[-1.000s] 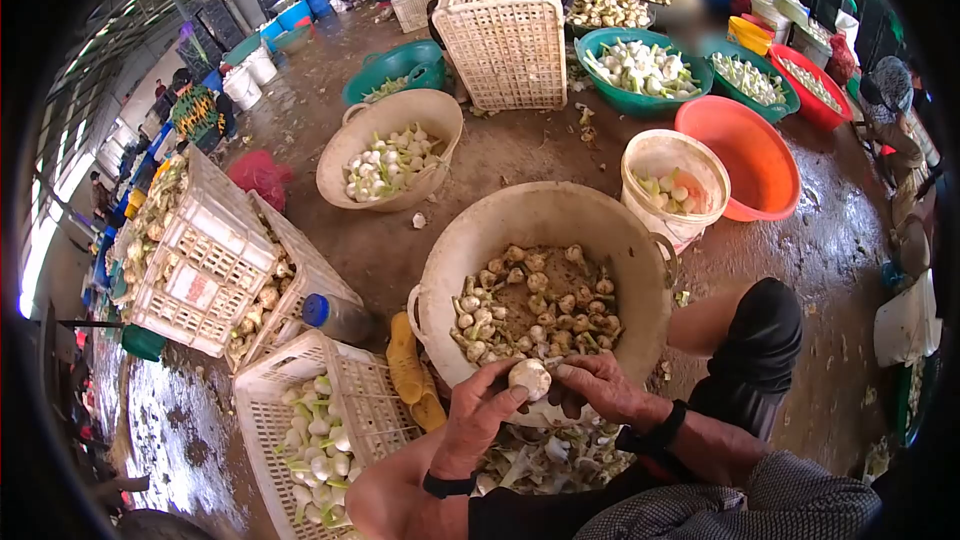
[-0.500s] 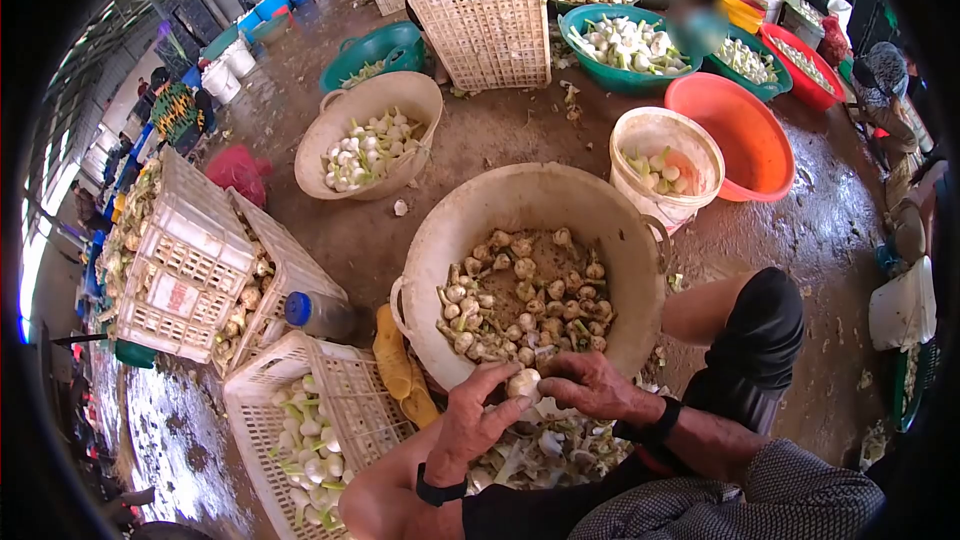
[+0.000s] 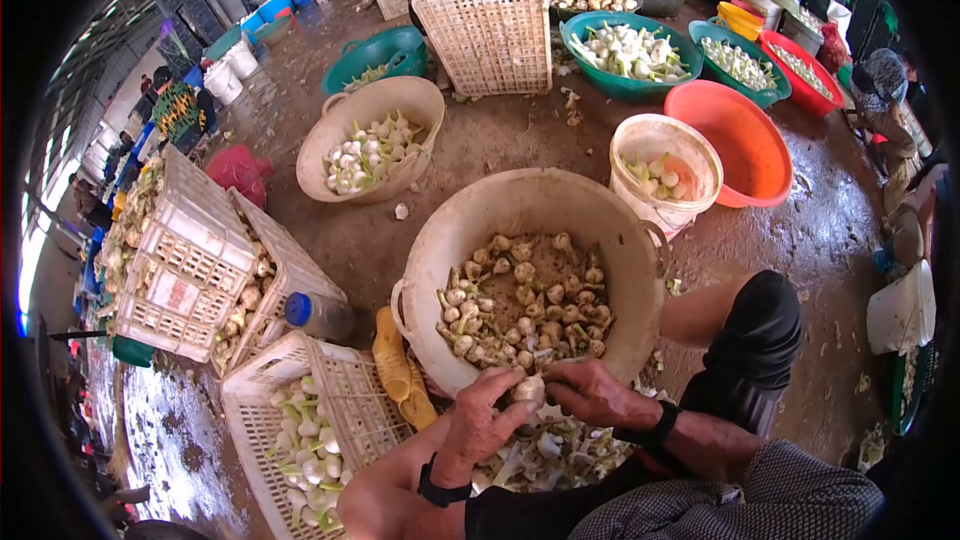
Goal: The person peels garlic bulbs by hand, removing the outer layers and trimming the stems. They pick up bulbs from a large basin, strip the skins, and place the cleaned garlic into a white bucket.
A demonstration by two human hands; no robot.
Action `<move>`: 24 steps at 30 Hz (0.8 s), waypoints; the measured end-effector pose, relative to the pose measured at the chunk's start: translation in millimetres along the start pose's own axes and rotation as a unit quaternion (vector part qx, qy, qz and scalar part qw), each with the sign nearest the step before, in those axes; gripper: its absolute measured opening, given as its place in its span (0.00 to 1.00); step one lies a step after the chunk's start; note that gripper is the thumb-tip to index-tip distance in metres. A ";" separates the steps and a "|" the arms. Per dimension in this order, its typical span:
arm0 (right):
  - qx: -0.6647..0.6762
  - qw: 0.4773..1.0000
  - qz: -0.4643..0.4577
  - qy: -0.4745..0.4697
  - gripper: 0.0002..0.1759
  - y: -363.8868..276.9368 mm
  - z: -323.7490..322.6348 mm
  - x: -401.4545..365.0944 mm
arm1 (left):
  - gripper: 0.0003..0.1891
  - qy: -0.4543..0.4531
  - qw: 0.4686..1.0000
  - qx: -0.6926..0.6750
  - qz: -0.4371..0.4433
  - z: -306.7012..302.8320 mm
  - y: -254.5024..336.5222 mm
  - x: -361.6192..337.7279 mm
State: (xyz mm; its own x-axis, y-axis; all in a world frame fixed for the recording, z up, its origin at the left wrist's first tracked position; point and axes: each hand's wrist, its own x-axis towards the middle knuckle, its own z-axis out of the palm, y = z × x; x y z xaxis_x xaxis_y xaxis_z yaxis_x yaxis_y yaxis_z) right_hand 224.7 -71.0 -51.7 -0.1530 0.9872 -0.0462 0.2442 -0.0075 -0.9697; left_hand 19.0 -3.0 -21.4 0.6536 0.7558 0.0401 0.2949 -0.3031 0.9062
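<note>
A pale garlic bulb (image 3: 529,391) sits in my left hand (image 3: 482,420), gripped between thumb and fingers over the near rim of a large beige tub (image 3: 535,202). My right hand (image 3: 603,396) is closed, its thumb and fingertips pinched against the right side of the same bulb; what lies under those fingers is partly hidden. Inside the tub are many unpeeled garlic bulbs (image 3: 525,271) with dirt on the bottom. Below my hands, between my legs, lies a heap of garlic peelings (image 3: 560,452).
Left of me stands a white crate (image 3: 345,390) with peeled garlic, a blue-capped bottle (image 3: 325,316) and yellow footwear (image 3: 398,365). Ahead are a smaller beige tub (image 3: 400,180), a white bucket (image 3: 645,135) and an orange basin (image 3: 740,155). Other people sit at both sides.
The bulb has turned slightly in my left hand and moved a little right. My right fingers have curled in more at its side. The view has shifted very slightly.
</note>
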 end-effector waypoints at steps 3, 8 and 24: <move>-0.015 1.000 -0.013 0.019 0.10 7.7 3.3 0.2 | 0.22 -0.005 1.000 -0.007 -0.006 2.2 0.4 0.3; 0.011 0.999 0.017 0.030 0.10 -3.1 1.7 -0.3 | 0.23 -0.004 1.000 -0.017 -0.004 1.8 -2.0 -0.3; 0.046 0.998 0.043 -0.031 0.13 -10.2 -5.3 -0.7 | 0.20 0.005 0.997 -0.052 -0.056 0.5 4.0 -0.8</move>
State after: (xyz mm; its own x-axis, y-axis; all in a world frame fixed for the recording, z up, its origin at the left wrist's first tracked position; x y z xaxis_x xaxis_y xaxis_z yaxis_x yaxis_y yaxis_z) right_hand 227.3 -70.8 -40.5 -0.1955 0.9703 -0.1422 0.1697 -0.1093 -0.9794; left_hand 20.0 -5.0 -18.0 0.6144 0.7868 -0.0597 0.2910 -0.1556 0.9440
